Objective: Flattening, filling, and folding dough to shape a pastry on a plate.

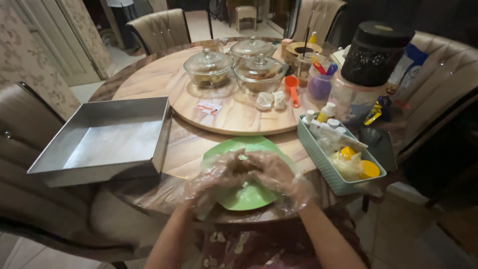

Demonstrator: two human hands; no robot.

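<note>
Gloved hands over green plate, round table.
Left hand and right hand, in clear gloves, pressed together around a small dark lump above the plate. Left: metal tray. Right: teal basket of bottles. Beyond: red-white label, lidded glass bowls, black jar.

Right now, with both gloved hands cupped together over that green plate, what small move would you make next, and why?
Probably keep it small: lower the left hand and right hand a little toward the round green plate before parting them. Both hands, in thin clear plastic gloves, press around something small and dark that is hard to make out, directly over the plate, so it would land there, not on the round marbled table.
</note>
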